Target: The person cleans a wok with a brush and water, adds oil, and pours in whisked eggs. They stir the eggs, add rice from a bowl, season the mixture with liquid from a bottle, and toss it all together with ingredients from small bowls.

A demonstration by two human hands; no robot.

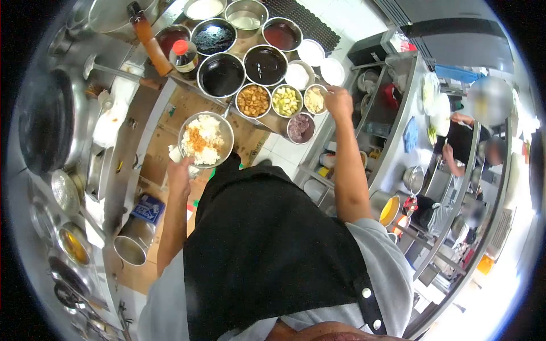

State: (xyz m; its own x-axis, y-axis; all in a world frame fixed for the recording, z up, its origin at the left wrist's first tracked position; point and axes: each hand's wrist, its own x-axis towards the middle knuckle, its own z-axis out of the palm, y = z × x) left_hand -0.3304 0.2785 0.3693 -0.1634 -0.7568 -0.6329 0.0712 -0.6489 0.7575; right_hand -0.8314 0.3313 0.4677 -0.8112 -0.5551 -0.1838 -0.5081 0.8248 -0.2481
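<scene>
My left hand [180,170] is closed on the near-left rim of a round metal bowl [230,136], with a bit of white cloth beside the fingers. White rice [208,128] fills the bowl, topped with an orange-brown seasoning. My right hand [339,103] reaches to the edge of a small metal container of pale chopped bits [314,100]. Its fingers are curled together, and what they hold, if anything, is hidden. Close by stand containers of browned cubes [253,101], pale green chopped pieces [286,100] and purplish chopped bits [301,128].
Several pots of dark sauce [221,75] stand behind, near a red-capped bottle [183,57]. A large black pan [46,122] and a skimmer [66,192] lie left. Shelving with a metal counter [398,133] runs right. Another person's hand [448,152] shows beyond it.
</scene>
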